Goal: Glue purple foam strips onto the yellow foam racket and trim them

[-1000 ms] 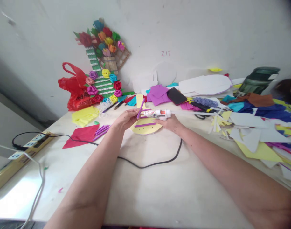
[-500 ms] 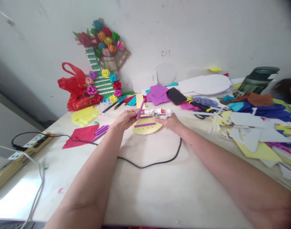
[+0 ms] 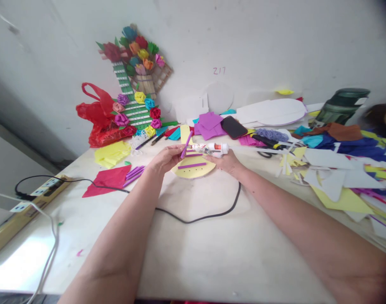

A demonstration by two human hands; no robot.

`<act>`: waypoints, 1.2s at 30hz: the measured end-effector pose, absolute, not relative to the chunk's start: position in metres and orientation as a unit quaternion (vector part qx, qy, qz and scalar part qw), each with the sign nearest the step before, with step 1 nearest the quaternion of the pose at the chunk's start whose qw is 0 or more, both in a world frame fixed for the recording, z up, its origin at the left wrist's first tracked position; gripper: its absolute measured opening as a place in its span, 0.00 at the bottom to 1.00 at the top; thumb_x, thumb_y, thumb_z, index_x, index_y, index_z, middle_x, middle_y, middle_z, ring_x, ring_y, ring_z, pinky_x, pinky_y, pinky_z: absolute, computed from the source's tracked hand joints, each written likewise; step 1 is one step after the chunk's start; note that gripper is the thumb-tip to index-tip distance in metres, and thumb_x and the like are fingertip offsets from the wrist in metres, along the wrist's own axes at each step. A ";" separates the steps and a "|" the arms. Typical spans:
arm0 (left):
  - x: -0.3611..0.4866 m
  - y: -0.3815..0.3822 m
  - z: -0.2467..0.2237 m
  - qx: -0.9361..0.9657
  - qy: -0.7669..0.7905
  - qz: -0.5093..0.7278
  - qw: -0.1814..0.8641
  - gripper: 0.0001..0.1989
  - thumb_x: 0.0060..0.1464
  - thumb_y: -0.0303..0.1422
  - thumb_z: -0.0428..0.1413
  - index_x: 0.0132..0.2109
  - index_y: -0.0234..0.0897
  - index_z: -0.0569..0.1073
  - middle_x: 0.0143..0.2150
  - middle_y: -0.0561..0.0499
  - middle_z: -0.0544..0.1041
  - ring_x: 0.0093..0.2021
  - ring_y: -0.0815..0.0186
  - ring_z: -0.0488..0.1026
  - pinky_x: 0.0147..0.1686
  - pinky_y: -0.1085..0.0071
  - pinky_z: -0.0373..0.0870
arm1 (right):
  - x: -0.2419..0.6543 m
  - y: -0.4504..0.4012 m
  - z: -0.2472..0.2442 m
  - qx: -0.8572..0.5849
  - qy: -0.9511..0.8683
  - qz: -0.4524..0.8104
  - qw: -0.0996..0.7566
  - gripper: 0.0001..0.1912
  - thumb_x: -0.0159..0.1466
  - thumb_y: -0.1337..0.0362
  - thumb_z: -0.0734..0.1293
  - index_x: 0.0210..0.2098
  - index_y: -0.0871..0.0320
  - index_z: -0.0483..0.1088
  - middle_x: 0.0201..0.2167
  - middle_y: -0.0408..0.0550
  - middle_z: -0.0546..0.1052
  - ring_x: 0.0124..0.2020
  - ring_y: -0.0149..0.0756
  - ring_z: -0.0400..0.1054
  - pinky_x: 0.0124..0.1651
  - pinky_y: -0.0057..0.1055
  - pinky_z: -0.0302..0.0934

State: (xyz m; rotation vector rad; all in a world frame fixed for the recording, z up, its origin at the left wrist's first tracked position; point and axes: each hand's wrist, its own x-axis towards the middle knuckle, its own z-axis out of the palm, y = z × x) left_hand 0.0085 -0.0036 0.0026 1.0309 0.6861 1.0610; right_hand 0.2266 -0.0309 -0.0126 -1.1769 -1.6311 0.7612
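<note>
A pale wall (image 3: 259, 42) stands behind the counter (image 3: 193, 261), which spreads out beneath your forearms. The purple stick (image 3: 189, 138) is in your left hand (image 3: 167, 159), tilted up and away from you, pinched near its lower end between thumb and fingers. Your right hand (image 3: 226, 162) is wrapped around the glue gun (image 3: 208, 148), its nozzle pointing left at the stick; whether the two touch is too small to tell. Below and between your hands lies the yellow cutout (image 3: 194, 175), with purple strips (image 3: 192, 166) set across it.

The likeliest trouble is heat: your left fingertips sit just beside that nozzle, so a small slip or a heavy squeeze could put hot glue on skin. A stray drip could also mark the cutout, since the gun hangs right over it. The black cable (image 3: 193, 221) loops on your side of the hands and passes behind your left forearm — a sweep of that arm could drag it and tug the gun off line.

Both arms reach well forward and converge, the right hand seen mostly from its back, the gun held nearly level.

Outward to the left of your left hand, more purple sticks (image 3: 134, 174) rest beside red paper (image 3: 104, 181); beyond your right hand, paper scraps (image 3: 325, 169) pile up.
</note>
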 end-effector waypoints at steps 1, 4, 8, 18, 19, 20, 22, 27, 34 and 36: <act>0.008 -0.003 0.002 0.461 0.304 0.472 0.688 0.04 0.44 0.22 0.57 0.30 0.26 0.76 0.25 0.48 0.73 0.24 0.73 0.68 0.29 0.78 0.67 | 0.227 -0.031 -0.012 -0.483 -0.665 0.314 0.476 0.19 0.46 0.54 0.71 0.33 0.61 0.75 0.27 0.49 0.78 0.33 0.40 0.72 0.32 0.30 0.66; 0.007 -0.001 0.001 0.466 0.298 0.466 0.691 0.04 0.44 0.22 0.58 0.31 0.27 0.76 0.25 0.48 0.73 0.24 0.74 0.67 0.28 0.79 0.66 | 0.226 -0.031 -0.012 -0.489 -0.657 0.318 0.478 0.20 0.46 0.54 0.71 0.33 0.62 0.75 0.27 0.50 0.78 0.33 0.40 0.72 0.32 0.30 0.66; 0.005 0.001 -0.002 0.480 0.287 0.459 0.691 0.03 0.45 0.23 0.58 0.30 0.27 0.76 0.23 0.49 0.72 0.23 0.74 0.66 0.28 0.79 0.67 | 0.226 -0.032 -0.011 -0.493 -0.654 0.319 0.477 0.20 0.46 0.54 0.71 0.33 0.62 0.75 0.28 0.50 0.78 0.33 0.40 0.72 0.31 0.30 0.66; 0.002 0.002 -0.004 0.504 0.266 0.440 0.694 0.04 0.48 0.24 0.56 0.31 0.26 0.76 0.23 0.49 0.71 0.24 0.74 0.66 0.29 0.79 0.67 | 0.227 -0.030 -0.012 -0.495 -0.643 0.322 0.487 0.22 0.45 0.54 0.72 0.34 0.63 0.74 0.29 0.51 0.78 0.32 0.40 0.72 0.31 0.31 0.66; 0.002 0.003 -0.004 0.505 0.265 0.438 0.696 0.05 0.48 0.24 0.56 0.32 0.26 0.76 0.23 0.49 0.71 0.24 0.74 0.66 0.29 0.79 0.67 | 0.227 -0.030 -0.012 -0.496 -0.641 0.321 0.490 0.22 0.45 0.54 0.72 0.34 0.63 0.74 0.29 0.51 0.78 0.32 0.40 0.72 0.31 0.31 0.66; 0.001 0.003 -0.005 0.504 0.265 0.435 0.697 0.05 0.48 0.24 0.56 0.32 0.26 0.76 0.23 0.49 0.71 0.24 0.74 0.66 0.29 0.79 0.67 | 0.227 -0.030 -0.013 -0.497 -0.639 0.319 0.493 0.22 0.45 0.54 0.72 0.34 0.63 0.74 0.30 0.51 0.78 0.33 0.41 0.72 0.32 0.31 0.67; 0.001 0.003 -0.005 0.501 0.268 0.434 0.699 0.04 0.47 0.24 0.56 0.32 0.26 0.76 0.23 0.49 0.71 0.23 0.74 0.66 0.28 0.79 0.67 | 0.227 -0.029 -0.013 -0.498 -0.639 0.314 0.496 0.21 0.45 0.55 0.72 0.34 0.63 0.74 0.29 0.51 0.78 0.34 0.41 0.72 0.32 0.32 0.67; 0.002 0.002 -0.004 0.498 0.281 0.433 0.697 0.05 0.47 0.24 0.57 0.32 0.26 0.76 0.23 0.49 0.71 0.23 0.74 0.66 0.29 0.79 0.66 | 0.228 -0.027 -0.015 -0.488 -0.646 0.301 0.504 0.18 0.45 0.55 0.72 0.32 0.61 0.74 0.26 0.49 0.78 0.33 0.41 0.72 0.33 0.32 0.67; -0.001 0.000 0.002 0.502 0.321 0.445 0.669 0.06 0.43 0.26 0.60 0.32 0.28 0.77 0.24 0.49 0.73 0.24 0.74 0.67 0.29 0.77 0.66 | 0.228 -0.026 -0.017 -0.485 -0.605 0.325 0.541 0.17 0.44 0.55 0.72 0.29 0.61 0.73 0.19 0.45 0.73 0.25 0.35 0.69 0.25 0.28 0.63; -0.003 -0.002 0.005 0.506 0.348 0.464 0.638 0.07 0.40 0.27 0.61 0.31 0.30 0.77 0.26 0.49 0.74 0.26 0.72 0.68 0.29 0.76 0.66 | 0.230 -0.025 -0.018 -0.478 -0.576 0.336 0.572 0.17 0.45 0.55 0.71 0.28 0.61 0.71 0.17 0.42 0.71 0.19 0.30 0.64 0.19 0.26 0.59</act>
